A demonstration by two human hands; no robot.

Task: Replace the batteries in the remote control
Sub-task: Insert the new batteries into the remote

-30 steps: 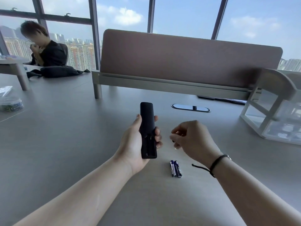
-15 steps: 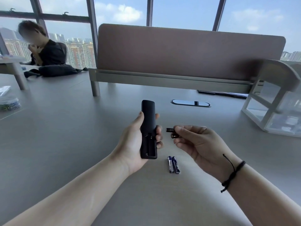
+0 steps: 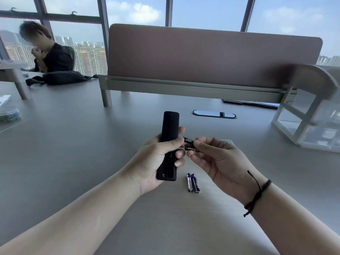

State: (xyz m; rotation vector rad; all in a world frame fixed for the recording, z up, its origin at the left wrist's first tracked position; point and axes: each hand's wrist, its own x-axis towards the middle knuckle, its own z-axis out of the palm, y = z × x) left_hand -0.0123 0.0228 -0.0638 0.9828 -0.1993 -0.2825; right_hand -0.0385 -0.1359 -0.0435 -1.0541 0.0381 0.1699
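Remote [image 3: 169, 144] in left hand [image 3: 156, 161]; two batteries [image 3: 192, 182] on desk [image 3: 73, 144]

Bright daylight from the windows [image 3: 128, 13] behind, soft shadows on the desk [image 3: 73, 144] (wide-angle bending at edges).

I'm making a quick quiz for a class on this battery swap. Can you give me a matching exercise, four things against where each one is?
Things:
1. remote control
2. dark batteries
3. blue batteries
4. black cord bracelet

Places:
A. lying on the table
B. gripped in the left hand
C. around the right wrist
D. pinched in the right hand

Pairs: 1-B, 2-D, 3-A, 4-C
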